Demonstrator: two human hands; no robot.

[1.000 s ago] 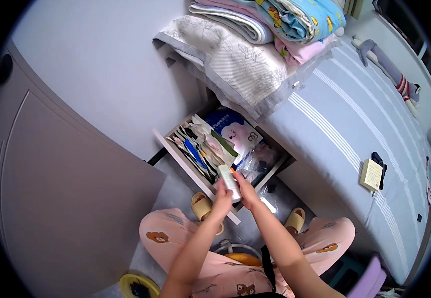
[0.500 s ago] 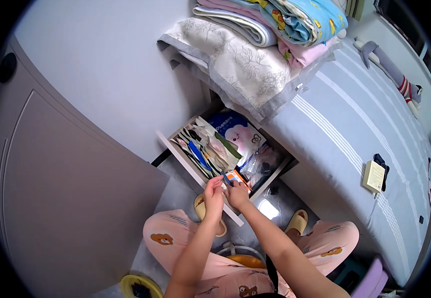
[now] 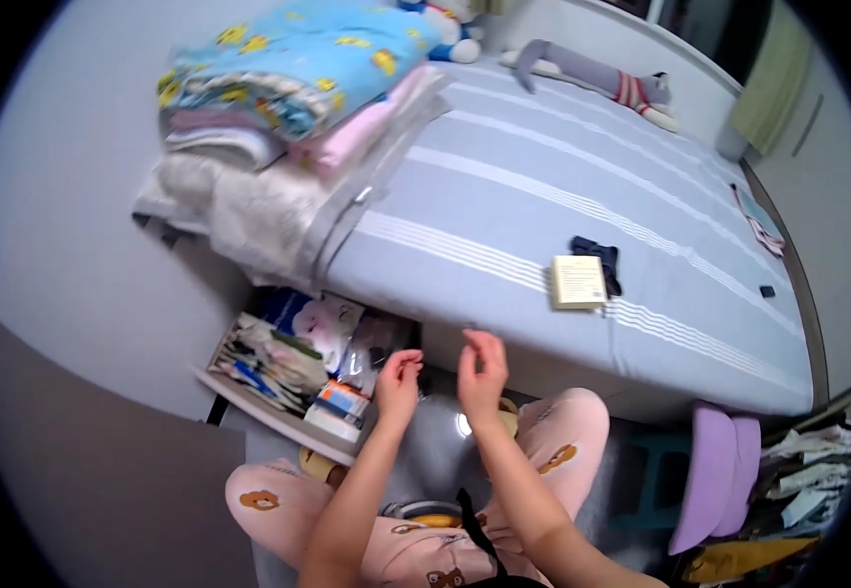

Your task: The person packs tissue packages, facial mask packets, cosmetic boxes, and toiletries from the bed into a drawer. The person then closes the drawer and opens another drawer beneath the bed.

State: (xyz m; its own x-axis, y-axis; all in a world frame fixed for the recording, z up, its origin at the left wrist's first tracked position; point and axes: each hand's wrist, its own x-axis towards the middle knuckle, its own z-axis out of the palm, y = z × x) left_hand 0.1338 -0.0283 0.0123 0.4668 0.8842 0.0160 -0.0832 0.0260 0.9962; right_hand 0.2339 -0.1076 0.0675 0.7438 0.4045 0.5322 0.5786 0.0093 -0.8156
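My left hand (image 3: 399, 387) is raised just right of the open drawer (image 3: 293, 423), its fingers loosely bent and nothing visible in them. To its right, my right hand (image 3: 482, 370) hangs in front of the bed's side, fingers curved and apart from the thumb, with no held thing to be seen. In the drawer, an orange and white box (image 3: 344, 400) lies beside a white box (image 3: 332, 423). Bags and cloth-like items (image 3: 283, 363), a blue item (image 3: 252, 375) and a blue package with a pink cartoon (image 3: 320, 321) fill the rest.
The bed (image 3: 504, 196) carries a cream box (image 3: 578, 282) on a dark item (image 3: 597, 253), folded bedding (image 3: 298, 73) and a long plush toy (image 3: 592, 78). A purple seat or cushion (image 3: 715, 475) stands at right near hanging clothes (image 3: 808, 470). A grey cabinet door (image 3: 102, 461) is at left.
Both hands have left the drawer's front corner and risen to its right, now farther apart. The dark blue item at the fingers is no longer visible. The view has turned right.
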